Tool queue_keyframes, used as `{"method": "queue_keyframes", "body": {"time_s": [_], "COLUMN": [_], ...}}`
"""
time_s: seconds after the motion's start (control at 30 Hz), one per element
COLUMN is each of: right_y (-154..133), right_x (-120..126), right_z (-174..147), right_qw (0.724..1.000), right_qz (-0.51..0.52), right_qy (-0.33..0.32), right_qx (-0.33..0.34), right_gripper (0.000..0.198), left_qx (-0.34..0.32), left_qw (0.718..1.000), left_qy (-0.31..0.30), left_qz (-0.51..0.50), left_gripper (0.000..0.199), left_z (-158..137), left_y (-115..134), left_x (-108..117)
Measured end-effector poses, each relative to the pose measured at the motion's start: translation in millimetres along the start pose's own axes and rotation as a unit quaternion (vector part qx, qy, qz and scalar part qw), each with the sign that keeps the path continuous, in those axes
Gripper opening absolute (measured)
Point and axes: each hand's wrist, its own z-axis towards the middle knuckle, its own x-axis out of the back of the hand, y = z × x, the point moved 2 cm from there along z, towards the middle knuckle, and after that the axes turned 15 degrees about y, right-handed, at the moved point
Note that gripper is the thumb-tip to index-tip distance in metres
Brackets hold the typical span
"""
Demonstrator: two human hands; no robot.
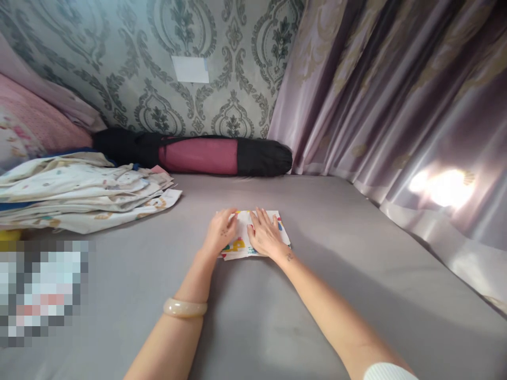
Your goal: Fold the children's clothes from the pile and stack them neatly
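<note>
A small folded white cloth [243, 246] with yellow, red and blue prints lies flat on the grey sheet. Over its left edge rests my left hand [222, 230], fingers loosely bent and thumb apart from them. My right hand [264, 232] presses flat on the right half of the cloth, fingers stretched out and spread. Part of the cloth is hidden under both hands. A pale bangle [185, 307] circles my left forearm.
A pile of printed fabrics [91, 192] lies at the left. Behind it, a long black and maroon rolled bundle [198, 156] runs along the patterned wall [233, 79]. Shiny purple curtains [356, 95] hang down the right side. A blurred-out patch [47, 290] covers something at lower left.
</note>
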Motion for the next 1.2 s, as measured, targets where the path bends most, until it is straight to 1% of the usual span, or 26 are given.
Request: {"method": "queue_keyframes", "body": {"time_s": [0.03, 0.1, 0.2, 0.37, 0.57, 0.67, 0.83, 0.9, 1.07, 1.2], "right_y": [0, 0, -1, 0, 3, 10, 27, 32, 36, 37], "right_x": [-1, -4, -7, -9, -5, 0, 8, 9, 3, -5], "right_z": [-1, -2, -4, -5, -5, -4, -2, -2, -2, -3], "right_qw": [1.0, 1.0, 1.0, 1.0, 1.0, 0.999, 0.996, 0.995, 0.995, 0.994], "right_qz": [-0.001, -0.001, 0.001, -0.001, 0.011, 0.009, -0.012, -0.015, -0.014, -0.008], "right_qy": [-0.003, -0.002, 0.006, 0.009, 0.008, 0.004, 0.002, -0.004, 0.0, -0.012], "right_qx": [0.0, 0.001, 0.003, 0.001, -0.006, -0.031, -0.088, -0.098, -0.103, -0.106], "right_gripper": [0.055, 0.055, 0.054, 0.054, 0.054, 0.055, 0.057, 0.056, 0.057, 0.059], "left_qx": [-0.047, -0.107, -0.137, -0.136, -0.113, -0.106, -0.113, -0.113, -0.11, -0.098], "left_qw": [0.998, 0.989, 0.978, 0.975, 0.972, 0.971, 0.972, 0.972, 0.969, 0.966], "left_qy": [-0.032, -0.082, -0.12, -0.131, -0.153, -0.153, -0.139, -0.141, -0.159, -0.167], "left_qz": [0.021, 0.056, 0.097, 0.118, 0.141, 0.152, 0.15, 0.148, 0.151, 0.169], "left_gripper": [0.029, 0.032, 0.034, 0.034, 0.036, 0.037, 0.036, 0.034, 0.033, 0.035], "left_z": [-3, -7, -10, -10, -9, -9, -10, -11, -13, -15], "left_y": [0, -1, -3, -1, 6, 10, 16, 17, 17, 12], "left_x": [-4, -9, -11, -10, -7, -6, -7, -7, -8, -11]}}
